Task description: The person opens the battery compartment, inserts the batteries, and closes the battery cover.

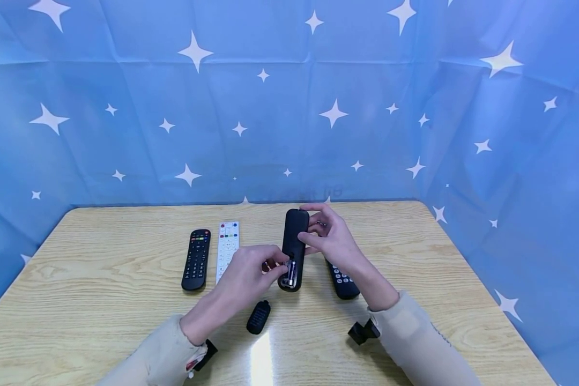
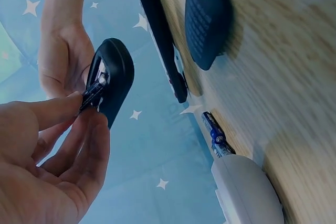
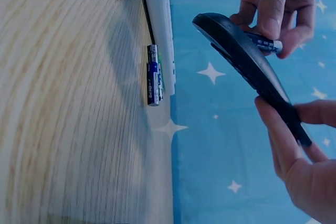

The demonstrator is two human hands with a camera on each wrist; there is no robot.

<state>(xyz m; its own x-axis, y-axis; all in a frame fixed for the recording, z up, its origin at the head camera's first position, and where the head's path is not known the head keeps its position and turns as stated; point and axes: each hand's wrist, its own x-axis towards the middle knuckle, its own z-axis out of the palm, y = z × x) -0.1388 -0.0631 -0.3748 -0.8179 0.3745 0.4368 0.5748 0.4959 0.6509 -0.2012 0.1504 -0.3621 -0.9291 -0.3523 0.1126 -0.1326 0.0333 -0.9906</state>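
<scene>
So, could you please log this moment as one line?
left hand: pinches battery at open compartment | right hand: holds black remote | black cover: on table

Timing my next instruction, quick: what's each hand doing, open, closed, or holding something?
Left hand: holding, a battery pinched in its fingers.
Right hand: holding the raised black remote.

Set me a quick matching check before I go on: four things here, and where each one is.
1. Small black plastic cover
2. Slim dark cylindrical battery with a silver end
3. Long white remote
4. Black plastic remote with its battery compartment open

A. Gripped by the right hand
B. On the table, partly hidden by the left hand
C. On the table, lowest of the four in the head view
D. Pinched by the left hand

Pairs: 1-C, 2-D, 3-B, 4-A
</scene>
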